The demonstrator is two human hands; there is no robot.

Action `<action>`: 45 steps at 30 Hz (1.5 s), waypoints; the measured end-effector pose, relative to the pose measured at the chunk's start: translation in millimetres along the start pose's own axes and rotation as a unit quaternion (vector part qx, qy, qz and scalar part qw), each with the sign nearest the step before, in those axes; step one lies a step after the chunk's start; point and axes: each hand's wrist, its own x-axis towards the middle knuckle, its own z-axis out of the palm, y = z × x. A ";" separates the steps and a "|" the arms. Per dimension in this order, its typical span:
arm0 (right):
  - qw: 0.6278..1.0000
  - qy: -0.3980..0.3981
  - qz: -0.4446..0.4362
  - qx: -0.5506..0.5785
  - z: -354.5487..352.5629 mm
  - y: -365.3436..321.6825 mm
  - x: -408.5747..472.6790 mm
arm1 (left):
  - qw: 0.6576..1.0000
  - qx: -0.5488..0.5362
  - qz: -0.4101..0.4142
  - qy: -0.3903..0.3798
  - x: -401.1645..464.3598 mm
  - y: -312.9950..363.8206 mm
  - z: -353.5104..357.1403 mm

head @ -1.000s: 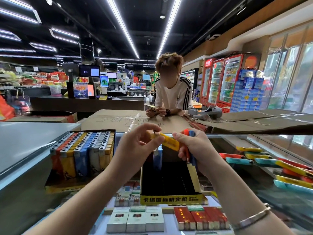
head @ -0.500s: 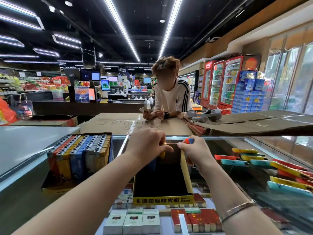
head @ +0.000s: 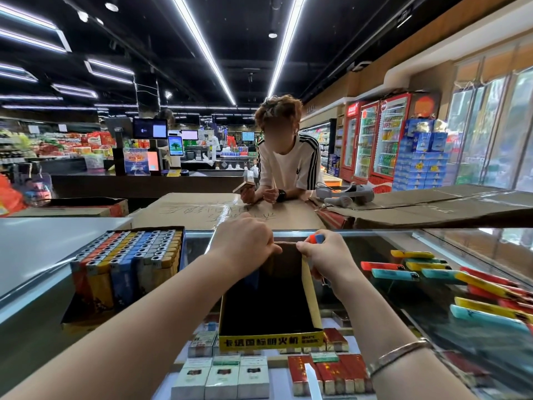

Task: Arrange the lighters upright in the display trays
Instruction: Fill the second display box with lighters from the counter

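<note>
- Left hand (head: 245,246) curled at tray (head: 313,307) far-left corner; whether it grips a lighter can't tell.
- Right hand (head: 323,255) clutches spare lighters (head: 315,239) — could slip.
- Nearly empty tray: nothing props lighters, may topple.

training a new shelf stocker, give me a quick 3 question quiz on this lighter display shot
1. True or false: the tray on the left is already packed with upright lighters.
2. Where do the loose lighters lie?
A. flat on the glass counter to the right of the yellow-fronted tray
B. on the cardboard at the far side
C. inside the packed tray
3. Fill in: the right hand grips an orange and a ____ lighter at the back edge of the yellow-fronted tray.

Key
1. True.
2. A.
3. Blue. The left hand is at the same back edge; what its fingers hold is hidden.
</note>
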 end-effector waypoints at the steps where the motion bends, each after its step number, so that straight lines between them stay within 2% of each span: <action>1: 1.000 0.001 -0.001 -0.001 0.0 0.3 0.5 | 1.000 -0.008 0.000 0.000 -0.9 -0.1 -2.1; 6: 1.000 0.006 0.001 -0.007 1.1 0.6 1.2 | 0.999 -0.047 -0.001 -0.001 -4.3 -2.3 -7.3; 10: 1.000 0.015 -0.004 -0.011 0.2 2.2 0.6 | 0.999 -0.042 -0.006 -0.029 -3.7 -7.6 -3.7; 12: 1.000 0.023 -0.008 -0.012 -0.7 0.1 -0.2 | 0.995 -0.078 -0.018 -0.062 -3.9 -13.9 -2.5; 14: 0.999 0.042 -0.015 0.024 -3.0 -4.8 -1.5 | 0.985 -0.140 -0.024 -0.097 -6.8 -20.2 -1.0; 16: 0.990 0.049 -0.019 0.133 -5.8 -10.4 -3.1 | 0.975 -0.195 -0.024 -0.107 -15.3 -24.6 3.6; 18: 0.972 0.023 -0.013 0.234 -7.3 -16.8 -6.3 | 0.965 -0.252 -0.024 -0.068 -27.1 -26.7 11.4; 22: 0.954 -0.044 -0.006 0.296 -3.1 -22.7 -9.5 | 0.918 -0.393 -0.036 0.045 -44.4 -21.4 13.7; 26: 0.937 -0.126 -0.002 0.326 7.7 -22.8 -13.0 | 0.910 -0.405 -0.012 0.087 -49.5 -9.6 6.9; 30: 0.928 -0.152 -0.007 0.341 18.5 -22.6 -17.1 | 0.898 -0.427 0.003 0.104 -53.2 -0.9 4.7; 34: 0.927 -0.139 -0.014 0.348 19.1 -21.1 -18.2 | 0.892 -0.435 -0.012 0.120 -54.9 -1.6 6.5; 37: 0.946 -0.124 -0.039 0.298 17.9 -21.0 -20.3 | 0.888 -0.438 -0.030 0.135 -55.2 -1.1 7.1; 42: 0.965 -0.029 -0.011 0.262 3.7 -18.4 -15.3 | 0.835 -0.528 -0.079 0.136 -56.2 -6.0 -0.2; 45: 0.970 0.010 0.008 0.241 -0.1 -14.2 -11.6 | 0.788 -0.602 -0.092 0.092 -55.8 -12.9 -7.6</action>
